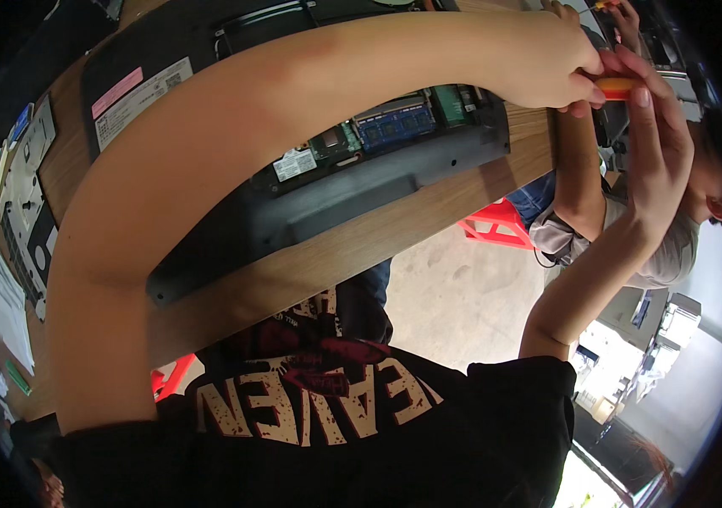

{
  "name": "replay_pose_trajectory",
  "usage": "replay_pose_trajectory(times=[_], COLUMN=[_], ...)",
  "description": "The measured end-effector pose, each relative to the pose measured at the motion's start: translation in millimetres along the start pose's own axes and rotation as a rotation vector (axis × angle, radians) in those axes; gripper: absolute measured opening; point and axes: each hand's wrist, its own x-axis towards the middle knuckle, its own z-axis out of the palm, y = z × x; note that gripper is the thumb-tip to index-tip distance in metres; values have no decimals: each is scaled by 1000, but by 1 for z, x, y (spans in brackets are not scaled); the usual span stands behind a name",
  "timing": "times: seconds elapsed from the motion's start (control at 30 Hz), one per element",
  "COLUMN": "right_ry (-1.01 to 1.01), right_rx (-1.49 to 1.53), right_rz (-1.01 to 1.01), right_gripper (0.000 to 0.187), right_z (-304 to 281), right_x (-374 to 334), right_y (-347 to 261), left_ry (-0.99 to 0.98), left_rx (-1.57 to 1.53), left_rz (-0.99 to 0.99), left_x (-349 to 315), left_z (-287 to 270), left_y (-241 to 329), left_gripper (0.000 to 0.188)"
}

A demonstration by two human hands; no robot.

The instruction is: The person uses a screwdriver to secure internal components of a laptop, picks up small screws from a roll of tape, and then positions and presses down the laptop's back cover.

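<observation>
Toward the upper right, my left hand (564, 72) and my right hand (659, 127) meet over a small orange-and-red handle (617, 85), like a screwdriver's. My left fingers pinch its left end. The right fingers close around it from the other side, and any shaft or tip is hidden. Below my left arm, a black laptop base (352, 207) lies underside up on the table, with its inner parts exposed. A blue memory module (395, 124) and green circuit board show there. My left forearm stretches across the laptop and covers part of it.
A co-worker (674, 254) sits at the right; a hand (628, 25) beyond mine is near a yellow-and-red tool. Papers (1, 288) and a metal-coloured panel (31, 212) lie at the left. A red stool (496, 226) stands beyond the wooden table edge (327, 271).
</observation>
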Motion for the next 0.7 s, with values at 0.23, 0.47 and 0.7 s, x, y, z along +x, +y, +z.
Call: replay_pose_trajectory(times=[0.23, 0.47, 0.7], right_ry=[471, 90, -19], right_rx=[-404, 110, 748], right_rz=[4, -104, 64], right_gripper=[22, 38, 30], right_z=[48, 15, 14], right_x=[3, 1, 8], right_y=[-8, -4, -3], left_ry=[441, 455, 440], left_rx=[281, 86, -24], left_rz=[417, 594, 247], left_x=[1, 21, 20], left_z=[73, 88, 77], left_y=[-77, -66, -77], left_gripper=[32, 19, 10])
